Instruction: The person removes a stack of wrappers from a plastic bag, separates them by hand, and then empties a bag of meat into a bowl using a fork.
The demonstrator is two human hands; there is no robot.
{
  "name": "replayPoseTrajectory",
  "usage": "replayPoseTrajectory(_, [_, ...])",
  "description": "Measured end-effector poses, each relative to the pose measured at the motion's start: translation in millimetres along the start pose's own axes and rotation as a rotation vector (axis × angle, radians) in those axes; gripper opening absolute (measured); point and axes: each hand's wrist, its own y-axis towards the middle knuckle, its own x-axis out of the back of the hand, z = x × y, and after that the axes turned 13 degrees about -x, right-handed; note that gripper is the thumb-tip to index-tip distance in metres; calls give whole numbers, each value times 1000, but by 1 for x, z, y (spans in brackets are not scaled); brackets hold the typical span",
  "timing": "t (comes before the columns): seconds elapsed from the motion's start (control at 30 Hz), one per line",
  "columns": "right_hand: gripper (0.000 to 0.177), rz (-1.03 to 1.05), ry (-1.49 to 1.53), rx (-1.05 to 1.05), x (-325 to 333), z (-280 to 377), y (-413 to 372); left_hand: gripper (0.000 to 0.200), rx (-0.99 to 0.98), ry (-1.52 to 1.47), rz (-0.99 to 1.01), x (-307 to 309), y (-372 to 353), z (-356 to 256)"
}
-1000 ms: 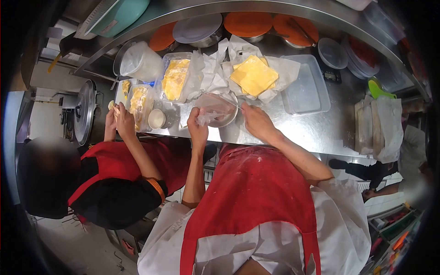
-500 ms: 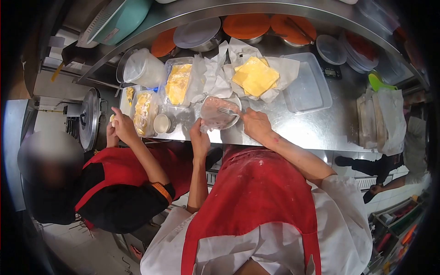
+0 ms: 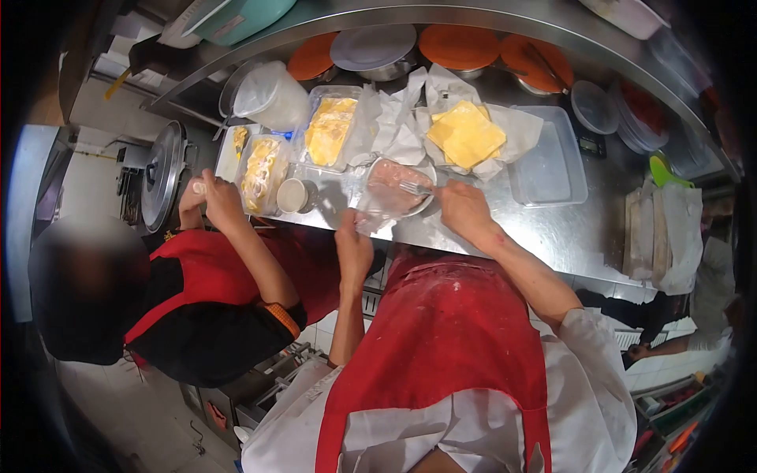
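My right hand (image 3: 465, 211) is closed around the handle of a metal fork (image 3: 415, 188). The fork's tines rest in pink minced meat (image 3: 393, 173), which lies in a white bowl (image 3: 430, 206) near the counter's front edge. At the bowl's left side, my left hand (image 3: 354, 235) pinches the edge of a clear plastic bag (image 3: 377, 210), which partly covers the meat. Behind the bowl to the right, a stack of yellow dough wrappers (image 3: 467, 135) sits on white paper (image 3: 516, 138).
Left of the bowl stand a small cup (image 3: 292, 195) and a plastic tub of filled dumplings (image 3: 262, 169). A co-worker's hands (image 3: 214, 203) work beside them. A clear plastic container (image 3: 550, 197) stands right. Lidded bowls (image 3: 457, 46) line the back beneath a metal shelf (image 3: 473, 14).
My view has shifted, so the counter's contents appear farther right. The fork's tines have moved slightly right within the bowl. Both my hands keep their hold. The co-worker's hands have come closer together.
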Motion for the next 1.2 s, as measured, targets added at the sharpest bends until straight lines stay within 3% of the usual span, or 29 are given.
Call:
replayPoseTrajectory(0.03, [18,-20,9,-4,13,8,-3,16,-10,31,20,-4,-3,4])
replayPoseTrajectory(0.07, [18,-39,17,-7,19,13,-3,36,-48,112,50,-5,-1,-1])
replayPoseTrajectory(0.17, [19,-15,7,-1,11,29,13,47,-150,82,-155,-22,10,-22])
replayPoseTrajectory(0.27, [19,-100,14,44,-15,33,29,51,-204,88,-168,-35,15,-7])
replayPoseTrajectory(0.33, [19,-90,-83,46,-28,25,30,49,-109,51,-118,-42,8,30])
replayPoseTrajectory(0.47, [19,-57,-273,82,-41,7,36,40,-12,-78,-48,-31,5,28])
replayPoseTrajectory(0.57, [20,43,-272,81,2,24,44,35,-61,124,-77,-36,-4,37])
replayPoseTrajectory(0.67, [20,-4,-179,85,30,42,48,35,-37,146,-80,-37,-4,22])
replayPoseTrajectory(0.87, [19,106,-256,76,-9,36,51,25,-74,11,-108,-25,-2,9])
replayPoseTrajectory(0.97, [20,81,-284,146,-2,28,59,21,11,-24,-190,-16,-4,-8])
replayPoseTrajectory(1.07, [19,6,-199,241,20,39,57,30,23,-98,-259,-11,-8,-14])
replayPoseTrajectory(1.2, [18,94,-229,195,-7,47,40,43,45,-150,-272,-11,-21,-3])
